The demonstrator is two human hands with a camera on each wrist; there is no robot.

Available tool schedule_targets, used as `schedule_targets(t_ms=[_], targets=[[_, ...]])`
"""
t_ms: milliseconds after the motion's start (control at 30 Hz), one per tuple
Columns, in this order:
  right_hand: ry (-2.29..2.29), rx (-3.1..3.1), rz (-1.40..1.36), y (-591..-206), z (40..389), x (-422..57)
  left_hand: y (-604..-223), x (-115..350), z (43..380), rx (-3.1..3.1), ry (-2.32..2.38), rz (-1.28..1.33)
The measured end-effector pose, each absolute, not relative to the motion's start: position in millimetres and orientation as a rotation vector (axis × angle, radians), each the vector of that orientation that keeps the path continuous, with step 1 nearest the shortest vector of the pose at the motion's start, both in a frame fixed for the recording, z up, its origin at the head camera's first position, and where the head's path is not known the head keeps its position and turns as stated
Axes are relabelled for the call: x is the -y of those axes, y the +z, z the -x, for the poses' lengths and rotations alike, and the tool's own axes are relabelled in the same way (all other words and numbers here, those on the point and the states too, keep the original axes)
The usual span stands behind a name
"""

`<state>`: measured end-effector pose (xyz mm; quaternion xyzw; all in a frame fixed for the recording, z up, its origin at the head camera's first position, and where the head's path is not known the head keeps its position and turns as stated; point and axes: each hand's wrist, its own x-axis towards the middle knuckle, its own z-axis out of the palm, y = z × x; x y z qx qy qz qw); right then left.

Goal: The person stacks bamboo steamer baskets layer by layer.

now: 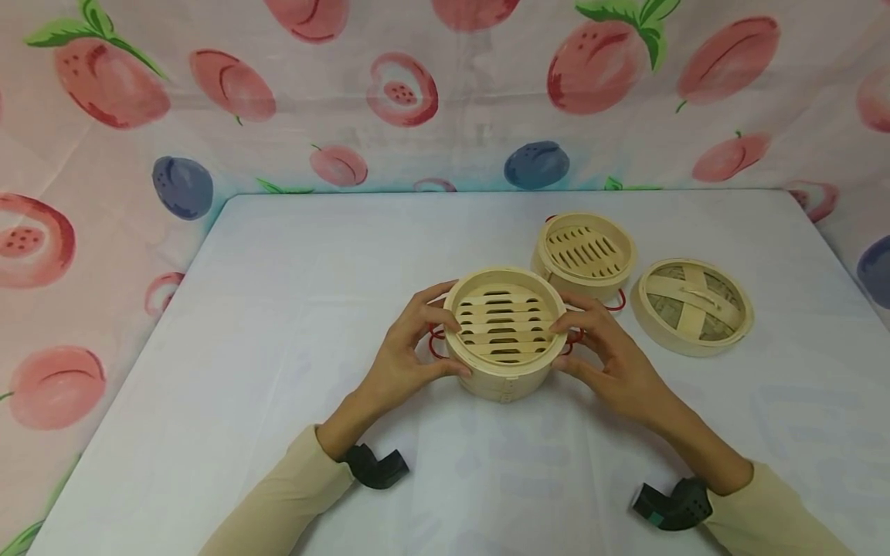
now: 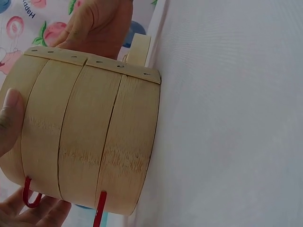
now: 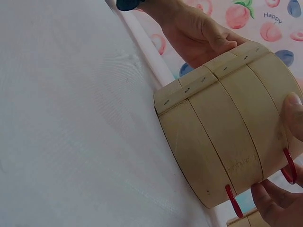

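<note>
A bamboo steamer [image 1: 506, 384] with a slatted floor stands upright at the middle of the table, red loop handles at its sides. My left hand [image 1: 410, 340] grips its left side, thumb at the front and fingers at the rim. On the opposite side my right hand [image 1: 612, 359] holds it the same way. Both wrist views show the steamer's wall [image 2: 85, 123] as several bamboo bands, with two red loops [image 3: 234, 201] one above the other.
Right behind the held steamer is another bamboo steamer basket [image 1: 580, 284], also with red loops. A woven bamboo lid [image 1: 693, 300] lies to its right. White cloth covers the table [image 1: 313, 255], and a fruit-print curtain [image 1: 473, 85] hangs behind it.
</note>
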<state>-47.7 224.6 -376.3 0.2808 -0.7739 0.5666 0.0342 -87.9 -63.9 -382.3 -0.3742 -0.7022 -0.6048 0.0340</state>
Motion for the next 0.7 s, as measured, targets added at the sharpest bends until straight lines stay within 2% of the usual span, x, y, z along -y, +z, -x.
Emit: schedule_targets(t_ms=[333, 700], targets=[[1.744, 2.410, -0.830, -370.2, 52.5, -232.8, -383.1, 68.8, 89.8, 2.155, -1.974, 1.128], [1.394, 2.411, -0.331, -370.9, 65.6, -255.0, -387.3, 70.0, 92.0, 2.206, -2.002, 1.108]])
